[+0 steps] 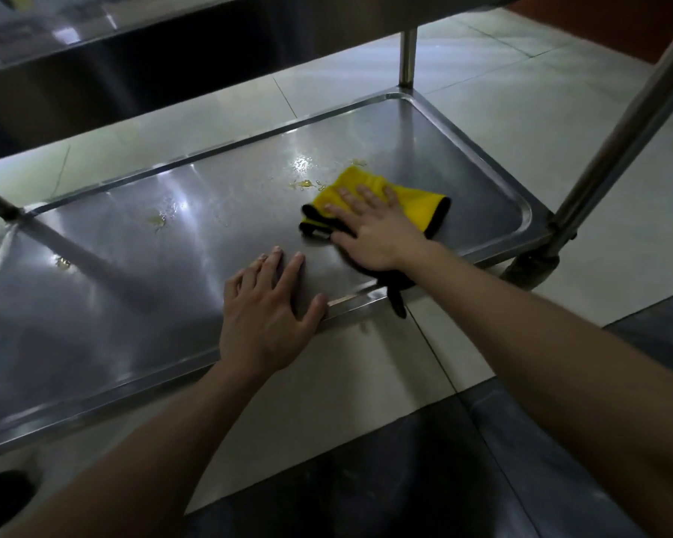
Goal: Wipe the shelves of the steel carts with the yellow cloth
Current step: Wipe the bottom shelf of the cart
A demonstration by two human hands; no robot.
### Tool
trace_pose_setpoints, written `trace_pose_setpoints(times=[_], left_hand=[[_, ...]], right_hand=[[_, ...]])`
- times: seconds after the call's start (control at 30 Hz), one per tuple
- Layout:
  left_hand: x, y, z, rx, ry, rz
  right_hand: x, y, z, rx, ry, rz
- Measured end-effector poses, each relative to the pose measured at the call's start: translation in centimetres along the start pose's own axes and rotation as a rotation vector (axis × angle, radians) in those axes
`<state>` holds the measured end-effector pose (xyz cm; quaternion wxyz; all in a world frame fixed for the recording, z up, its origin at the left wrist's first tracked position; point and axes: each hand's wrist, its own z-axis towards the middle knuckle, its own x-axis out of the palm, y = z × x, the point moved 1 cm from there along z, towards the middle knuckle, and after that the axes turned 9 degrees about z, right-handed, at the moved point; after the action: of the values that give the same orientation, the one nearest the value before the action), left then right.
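Both hands lie flat with straight fingers: the right hand (373, 227) presses the yellow cloth (416, 209) onto the cart's lower shelf (152, 289), just beside yellowish spills (303, 184), while the left hand (267, 316) rests on the near rim (352, 300), probably for balance.

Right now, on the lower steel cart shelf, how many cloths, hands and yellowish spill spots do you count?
Yellow cloth with black edging: 1
Bare hands (left hand, right hand): 2
Yellowish spill spots on the steel shelf: 4
Total: 7
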<state>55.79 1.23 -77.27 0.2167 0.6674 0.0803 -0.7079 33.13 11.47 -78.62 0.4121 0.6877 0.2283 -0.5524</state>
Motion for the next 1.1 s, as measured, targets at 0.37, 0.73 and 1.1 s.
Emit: trace_pose_setpoints(times=[0.37,0.73,1.1], left_hand=[[-1.2,-0.1,-0.7,-0.026,-0.077,-0.362],[2.1,13.2,-6.1,-0.426,-0.093,-0.217],[3.3,13.2,-6.7,-0.407,-0.148,-0.142]], right_hand=[[-0.3,-0.7,-8.5,-0.233,0.044,0.061],[0.0,-0.3,-7.3,-0.076,0.063,-0.003],[2.9,7.3,1.7,-0.065,0.024,0.024]])
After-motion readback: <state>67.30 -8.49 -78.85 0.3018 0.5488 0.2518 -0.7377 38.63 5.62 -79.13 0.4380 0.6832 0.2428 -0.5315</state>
